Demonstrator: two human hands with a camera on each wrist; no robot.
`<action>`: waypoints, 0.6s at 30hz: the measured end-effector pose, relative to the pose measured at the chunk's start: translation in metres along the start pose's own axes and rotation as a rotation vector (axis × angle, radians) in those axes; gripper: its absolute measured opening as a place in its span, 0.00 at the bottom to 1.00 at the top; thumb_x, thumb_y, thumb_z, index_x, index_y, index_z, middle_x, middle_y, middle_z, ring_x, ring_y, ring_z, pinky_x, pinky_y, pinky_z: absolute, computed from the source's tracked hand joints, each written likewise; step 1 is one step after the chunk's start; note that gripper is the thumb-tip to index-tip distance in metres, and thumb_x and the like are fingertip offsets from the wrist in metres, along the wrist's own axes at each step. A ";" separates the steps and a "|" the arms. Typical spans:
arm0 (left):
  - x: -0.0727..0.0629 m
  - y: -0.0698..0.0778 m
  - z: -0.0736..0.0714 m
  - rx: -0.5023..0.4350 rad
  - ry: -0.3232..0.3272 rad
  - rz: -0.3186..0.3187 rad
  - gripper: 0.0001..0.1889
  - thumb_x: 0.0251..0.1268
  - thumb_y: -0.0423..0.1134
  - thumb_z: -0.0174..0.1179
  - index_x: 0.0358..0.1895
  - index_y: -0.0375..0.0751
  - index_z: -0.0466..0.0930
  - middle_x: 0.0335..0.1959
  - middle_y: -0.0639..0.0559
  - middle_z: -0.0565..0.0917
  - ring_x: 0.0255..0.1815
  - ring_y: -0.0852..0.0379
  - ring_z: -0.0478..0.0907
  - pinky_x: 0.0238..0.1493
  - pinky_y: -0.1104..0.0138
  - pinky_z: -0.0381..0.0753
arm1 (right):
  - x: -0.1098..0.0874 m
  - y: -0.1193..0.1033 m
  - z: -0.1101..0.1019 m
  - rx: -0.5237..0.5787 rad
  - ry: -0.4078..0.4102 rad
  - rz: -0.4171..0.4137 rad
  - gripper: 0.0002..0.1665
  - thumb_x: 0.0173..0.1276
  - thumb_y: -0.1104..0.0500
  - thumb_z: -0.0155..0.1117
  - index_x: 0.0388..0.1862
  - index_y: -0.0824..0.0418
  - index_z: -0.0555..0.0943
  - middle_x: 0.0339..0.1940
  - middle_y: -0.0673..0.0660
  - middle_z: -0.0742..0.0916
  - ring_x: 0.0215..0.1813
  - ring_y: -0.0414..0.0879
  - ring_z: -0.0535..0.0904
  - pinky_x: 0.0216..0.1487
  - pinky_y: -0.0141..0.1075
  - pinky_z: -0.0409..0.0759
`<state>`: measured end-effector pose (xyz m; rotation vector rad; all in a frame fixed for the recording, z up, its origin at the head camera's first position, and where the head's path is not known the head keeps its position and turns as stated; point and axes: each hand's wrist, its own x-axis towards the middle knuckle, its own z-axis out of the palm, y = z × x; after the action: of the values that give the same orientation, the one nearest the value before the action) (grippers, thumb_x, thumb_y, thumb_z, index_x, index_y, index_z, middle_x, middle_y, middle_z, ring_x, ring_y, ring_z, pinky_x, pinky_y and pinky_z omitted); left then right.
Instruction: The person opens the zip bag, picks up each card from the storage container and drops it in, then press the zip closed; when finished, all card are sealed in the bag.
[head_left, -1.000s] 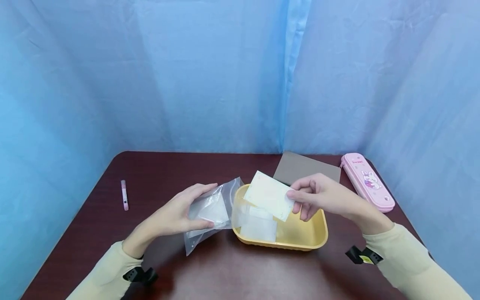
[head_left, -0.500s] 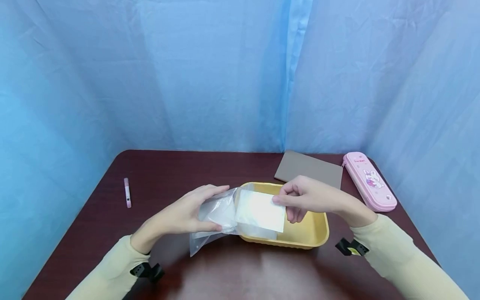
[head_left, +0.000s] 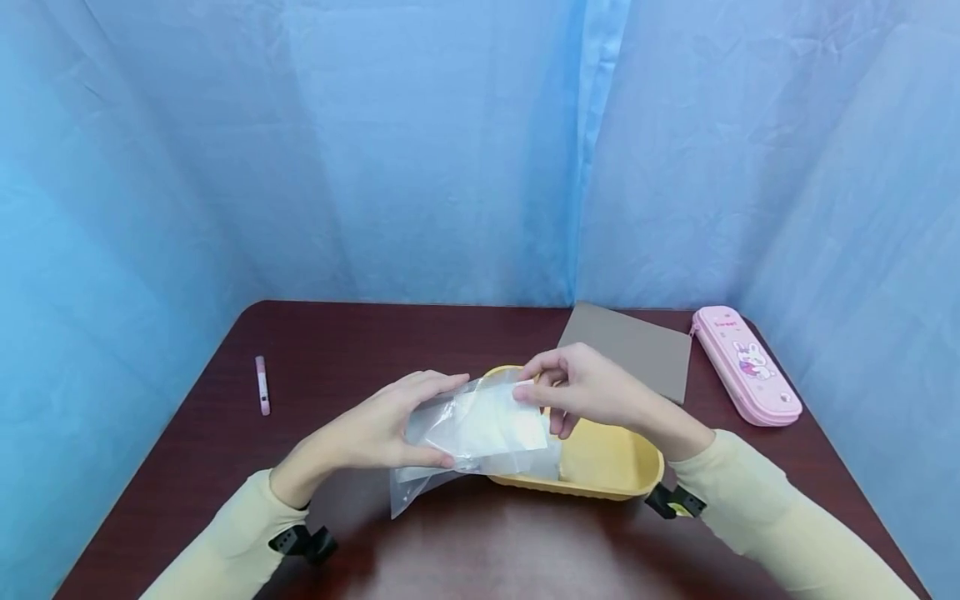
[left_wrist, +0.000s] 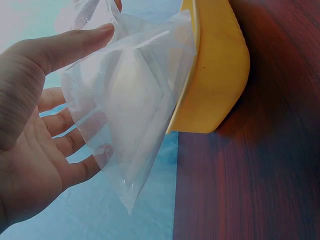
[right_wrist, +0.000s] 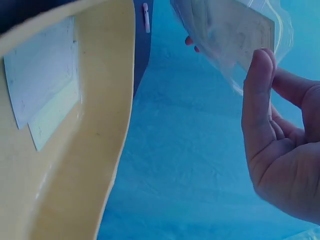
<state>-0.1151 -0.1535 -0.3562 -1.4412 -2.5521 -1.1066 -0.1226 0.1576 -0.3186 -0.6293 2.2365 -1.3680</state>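
My left hand (head_left: 390, 425) grips a clear plastic bag (left_wrist: 135, 100) between thumb and fingers, with white cards showing through the film. The bag's mouth faces right, over the left end of a yellow basket (head_left: 630, 467). Between thumb and fingertips my right hand (head_left: 592, 387) pinches the right edge of a white card (head_left: 502, 421). Much of that card lies inside the bag's mouth. In the right wrist view, more pale cards (right_wrist: 42, 75) lie on the basket's floor, below the bag.
A grey flat sheet or folder (head_left: 637, 350) lies behind the basket. At the back right is a pink pencil case (head_left: 747, 367) with a rabbit picture. A pink-and-white pen (head_left: 262, 386) lies at the left of the dark table (head_left: 360, 342). Blue curtains (head_left: 435, 150) surround it.
The right hand has moved left and brought the white card from over the basket into the bag's mouth. The left hand, holding the bag, has shifted slightly right.
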 end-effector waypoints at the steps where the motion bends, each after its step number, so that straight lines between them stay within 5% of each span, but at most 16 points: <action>1: -0.001 0.000 0.000 -0.003 0.001 -0.004 0.47 0.50 0.49 0.81 0.74 0.39 0.69 0.65 0.53 0.77 0.65 0.56 0.72 0.64 0.59 0.73 | 0.000 0.001 0.001 0.021 -0.009 -0.008 0.22 0.68 0.53 0.72 0.55 0.65 0.83 0.30 0.61 0.87 0.24 0.60 0.85 0.29 0.49 0.86; 7: -0.004 -0.002 0.000 0.000 0.008 -0.008 0.46 0.51 0.48 0.80 0.74 0.39 0.69 0.65 0.53 0.78 0.64 0.55 0.73 0.62 0.59 0.74 | -0.004 0.006 0.001 0.123 -0.071 -0.039 0.31 0.69 0.59 0.72 0.68 0.65 0.76 0.43 0.64 0.87 0.34 0.68 0.86 0.32 0.51 0.86; 18: -0.002 -0.004 0.003 0.001 0.011 0.007 0.47 0.51 0.48 0.80 0.74 0.40 0.68 0.66 0.54 0.77 0.66 0.56 0.72 0.64 0.59 0.73 | -0.006 0.007 0.007 0.077 -0.039 -0.004 0.26 0.68 0.60 0.72 0.61 0.70 0.79 0.37 0.62 0.90 0.27 0.58 0.87 0.31 0.48 0.87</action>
<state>-0.1163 -0.1545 -0.3618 -1.4383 -2.5381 -1.1097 -0.1149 0.1586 -0.3275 -0.6291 2.1419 -1.4243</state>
